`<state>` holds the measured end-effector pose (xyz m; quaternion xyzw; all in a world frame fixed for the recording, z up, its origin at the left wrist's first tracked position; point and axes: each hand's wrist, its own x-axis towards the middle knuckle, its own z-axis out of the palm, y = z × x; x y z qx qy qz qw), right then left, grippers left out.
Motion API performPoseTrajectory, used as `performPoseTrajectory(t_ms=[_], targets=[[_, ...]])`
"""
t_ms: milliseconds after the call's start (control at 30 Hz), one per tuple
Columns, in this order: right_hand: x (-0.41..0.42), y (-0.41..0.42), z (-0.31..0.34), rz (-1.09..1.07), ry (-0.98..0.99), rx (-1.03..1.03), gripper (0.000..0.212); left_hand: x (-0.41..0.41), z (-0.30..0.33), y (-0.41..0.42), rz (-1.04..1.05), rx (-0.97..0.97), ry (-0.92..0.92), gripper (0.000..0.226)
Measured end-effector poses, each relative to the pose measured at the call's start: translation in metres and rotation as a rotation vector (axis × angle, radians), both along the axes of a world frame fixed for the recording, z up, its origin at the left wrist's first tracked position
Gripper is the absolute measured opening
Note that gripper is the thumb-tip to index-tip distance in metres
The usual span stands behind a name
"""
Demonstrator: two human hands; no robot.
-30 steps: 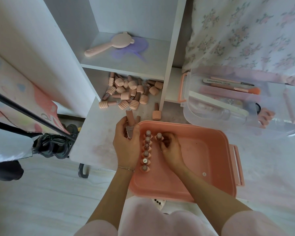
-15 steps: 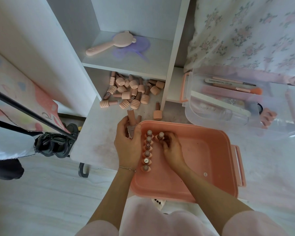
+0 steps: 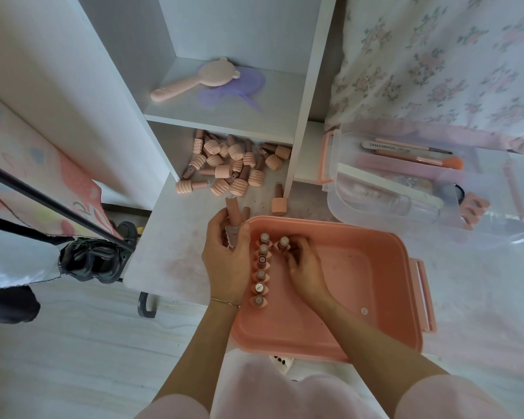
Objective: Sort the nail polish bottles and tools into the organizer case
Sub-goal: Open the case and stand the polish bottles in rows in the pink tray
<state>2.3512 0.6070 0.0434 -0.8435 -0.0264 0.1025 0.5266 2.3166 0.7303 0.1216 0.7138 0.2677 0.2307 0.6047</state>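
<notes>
A pink organizer case [image 3: 360,297] lies open in front of me. Along its left wall stands a row of several nail polish bottles [image 3: 261,269], caps up. My left hand [image 3: 226,258] grips two more bottles [image 3: 235,219] at the case's left rim, their caps poking up past my fingers. My right hand [image 3: 303,264] is inside the case and pinches one upright bottle [image 3: 283,244] just right of the row's far end. A heap of loose pink bottles [image 3: 227,167] lies on the low shelf beyond, with a single bottle [image 3: 278,199] standing apart.
A clear lidded tray [image 3: 421,189] with brushes, a nail file and toe separators sits at the right. On the upper shelf lie a pink hand mirror [image 3: 200,78] and a purple one. Black shoes [image 3: 94,255] stand on the floor at the left.
My right hand has nudged the single bottle slightly while staying beside the row. My left hand keeps holding its bottles in the same place.
</notes>
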Motion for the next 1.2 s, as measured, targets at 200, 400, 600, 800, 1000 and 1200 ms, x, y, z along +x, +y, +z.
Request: performPoseTrajectory(t_ms=[200,400,600,800,1000,1200], targets=[[0.0,0.0,0.001,-0.002,-0.006,0.01,0.017,0.0,-0.001,0.0,-0.005,-0.014,0.0,0.03],[0.0,0.002,0.0,-0.004,-0.022,-0.009,0.019,0.0,-0.002,0.001,-0.002,-0.022,0.015,0.026],[-0.001,0.002,-0.001,-0.007,-0.001,-0.007,0.019,0.0,0.0,0.001,-0.007,-0.042,0.016,0.027],[-0.001,-0.004,0.002,-0.024,0.005,-0.011,0.022,-0.002,0.002,0.0,-0.013,-0.039,0.019,0.032],[-0.005,-0.026,0.025,-0.084,0.067,-0.018,0.011,-0.004,0.005,0.002,-0.07,0.048,0.097,0.032],[-0.001,-0.038,0.091,0.06,0.053,0.342,0.017,-0.017,0.018,-0.006,-0.372,0.0,0.118,0.036]])
